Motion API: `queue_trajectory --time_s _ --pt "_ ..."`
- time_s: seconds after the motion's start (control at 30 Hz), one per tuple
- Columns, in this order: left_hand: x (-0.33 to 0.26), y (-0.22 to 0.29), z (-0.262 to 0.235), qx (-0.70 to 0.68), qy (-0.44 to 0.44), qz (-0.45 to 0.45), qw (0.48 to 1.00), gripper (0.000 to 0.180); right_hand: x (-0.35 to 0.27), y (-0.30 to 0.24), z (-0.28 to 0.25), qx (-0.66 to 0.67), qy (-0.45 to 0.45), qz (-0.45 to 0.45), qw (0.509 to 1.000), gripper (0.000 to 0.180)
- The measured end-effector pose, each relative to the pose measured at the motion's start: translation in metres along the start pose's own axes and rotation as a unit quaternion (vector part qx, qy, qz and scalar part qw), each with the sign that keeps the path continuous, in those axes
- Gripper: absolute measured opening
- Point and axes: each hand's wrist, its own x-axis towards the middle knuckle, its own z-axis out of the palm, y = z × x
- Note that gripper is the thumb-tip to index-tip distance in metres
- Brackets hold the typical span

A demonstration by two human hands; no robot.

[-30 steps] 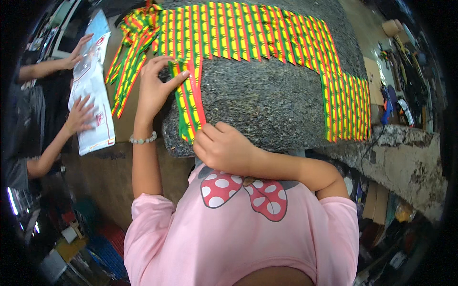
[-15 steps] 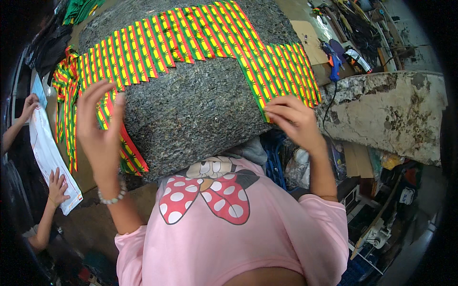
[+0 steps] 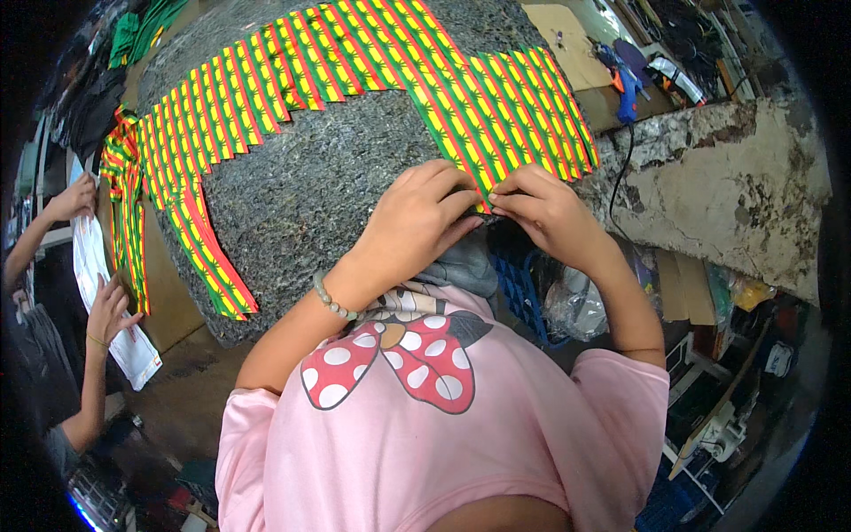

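Note:
Patterned ribbon strips (image 3: 523,111) in red, yellow and green, with dark leaf shapes, lie side by side over a rough, speckled grey pad (image 3: 306,186). At the pad's near edge, my left hand (image 3: 417,213) and my right hand (image 3: 554,217) meet at the lower end of the leftmost strip in the right-hand group. Both sets of fingertips are closed on that ribbon end and nearly touch each other. More loose ribbon (image 3: 128,213) hangs in a bunch over the pad's left side.
At the left, another person's hands (image 3: 111,306) hold a white sheet (image 3: 93,257). A blue glue gun (image 3: 627,93) with a black cord lies at the upper right, beside a worn slab (image 3: 727,195). Below the pad is a blue crate (image 3: 523,297) with plastic bags.
My left hand has moved right and down from the pad's left side to the ribbon end beside my right hand. The other person's hands and white sheet have shifted slightly.

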Motion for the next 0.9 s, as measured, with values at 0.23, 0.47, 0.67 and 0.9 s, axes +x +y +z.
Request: queue_trajectory --time_s 0.23,0.47,0.67,0.9 --pt "0.001 0.002 0.004 0.034 -0.002 -0.01 0.999 0.025 -0.002 -0.001 0.004 -0.1 -0.015 -0.027 0.994 0.021" --pt "0.001 0.001 0.008 0.087 0.022 0.034 0.995 0.024 -0.004 0.003 0.01 -0.088 0.039 -0.044 0.994 0.028" --pt "0.0 0.001 0.007 0.091 0.022 0.032 0.995 0.026 -0.007 0.005 0.017 -0.091 0.086 -0.057 0.991 0.029" --pt "0.0 0.002 0.008 0.089 0.029 0.03 0.995 0.028 -0.008 0.004 0.022 -0.133 0.091 -0.084 0.983 0.03"
